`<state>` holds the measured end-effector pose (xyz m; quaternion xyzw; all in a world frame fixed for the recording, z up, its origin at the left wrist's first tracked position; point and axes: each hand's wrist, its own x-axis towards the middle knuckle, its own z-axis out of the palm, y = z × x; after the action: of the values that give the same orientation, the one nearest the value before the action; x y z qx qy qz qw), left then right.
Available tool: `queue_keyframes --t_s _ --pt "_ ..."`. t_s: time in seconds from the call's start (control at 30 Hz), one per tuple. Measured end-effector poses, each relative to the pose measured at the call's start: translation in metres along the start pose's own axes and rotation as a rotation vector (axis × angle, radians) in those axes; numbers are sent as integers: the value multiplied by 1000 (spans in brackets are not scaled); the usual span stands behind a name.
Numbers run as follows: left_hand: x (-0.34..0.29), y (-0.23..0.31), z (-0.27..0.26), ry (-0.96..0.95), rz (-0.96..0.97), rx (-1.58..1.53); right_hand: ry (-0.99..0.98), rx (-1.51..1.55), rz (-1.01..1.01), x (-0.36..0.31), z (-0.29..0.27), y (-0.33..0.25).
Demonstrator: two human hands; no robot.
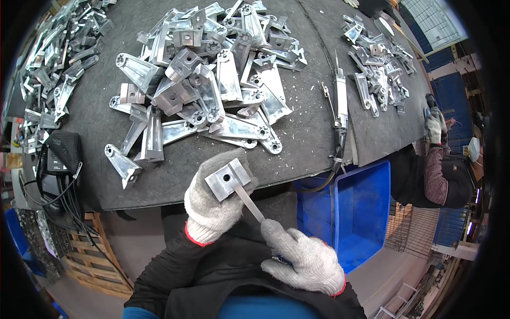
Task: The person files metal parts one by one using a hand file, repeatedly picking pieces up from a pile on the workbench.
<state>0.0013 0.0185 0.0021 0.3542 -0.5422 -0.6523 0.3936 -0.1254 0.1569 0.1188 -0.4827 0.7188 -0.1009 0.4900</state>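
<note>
In a grey knit glove with a red cuff, my left hand (212, 199) is closed around a silver metal bracket (229, 179). The bracket's flat end faces up and shows one round dark hole. My right hand (305, 255), gloved alike, grips a narrow flat metal file (248, 203). Its tip touches the edge of the bracket's end, just below the hole; the handle end is hidden in my palm. Beyond my hands, a large heap of similar brackets (226, 74) lies on the dark table.
The dark table (297, 143) carries more brackets in a left pile (64, 74) and a right pile (380, 69). A slim hand tool with a hose (340, 101) lies between. A blue bin (364, 212) stands below the edge. At right, a co-worker's gloved hand (434, 127) shows.
</note>
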Motion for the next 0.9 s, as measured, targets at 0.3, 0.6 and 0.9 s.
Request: queue_keyframes --t_s 0.3,0.6,0.9 --pt "1 -2 1 -70 71 -247 261 -193 -170 2 1 0" --pt "4 5 7 -12 125 88 430 -657 69 -3 19 -18" --pt "10 8 11 6 55 28 405 -424 -38 11 13 2"
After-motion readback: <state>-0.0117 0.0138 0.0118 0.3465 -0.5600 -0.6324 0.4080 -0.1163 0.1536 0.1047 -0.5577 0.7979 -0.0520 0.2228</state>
